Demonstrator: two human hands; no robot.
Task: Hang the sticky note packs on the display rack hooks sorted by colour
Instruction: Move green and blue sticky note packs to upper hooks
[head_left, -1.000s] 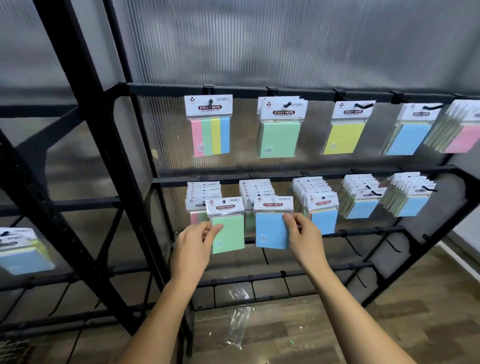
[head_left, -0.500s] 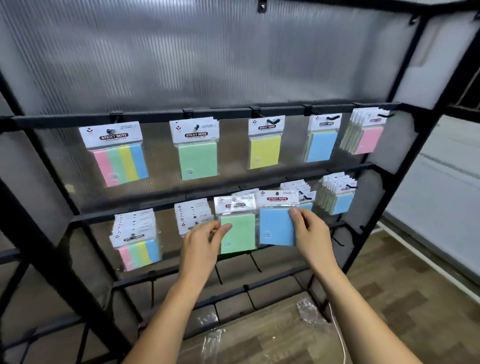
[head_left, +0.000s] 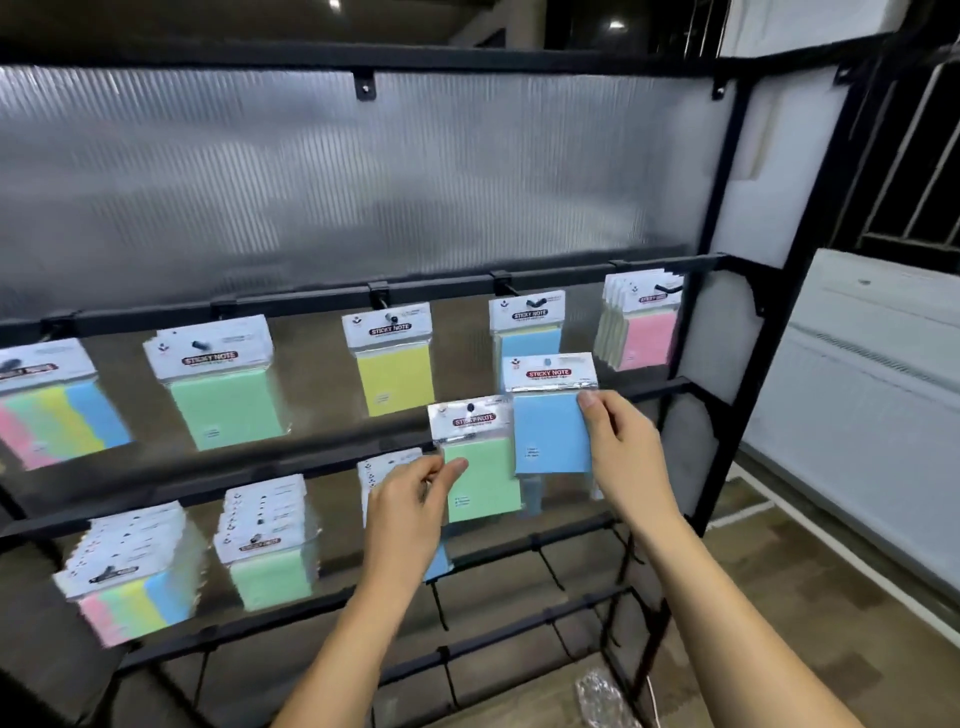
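Head view of the display rack (head_left: 519, 283) with two packs in hand. The left hand (head_left: 410, 506) pinches a green sticky note pack (head_left: 480, 478) by its left edge, thumb in front and fingers curled behind; the right hand (head_left: 621, 449) grips a blue sticky note pack (head_left: 550, 431) by its right edge in the same way. Both packs are held upright with the white header cards and their punched holes uppermost, presumably so that each hole can be slid straight onto a hook. The blue pack is raised just below and in front of the hung blue pack (head_left: 527, 332) on the upper rail, which suggests that hook as its destination; the green pack sits lower, well right of the hung green pack (head_left: 223, 389). The upper rail also carries a multicolour pack (head_left: 57, 410), a yellow pack (head_left: 392, 371) and pink packs (head_left: 647, 332), one colour per hook. The lower rail holds thicker stacks, whose colours behind the hands are blurred and partly hidden.
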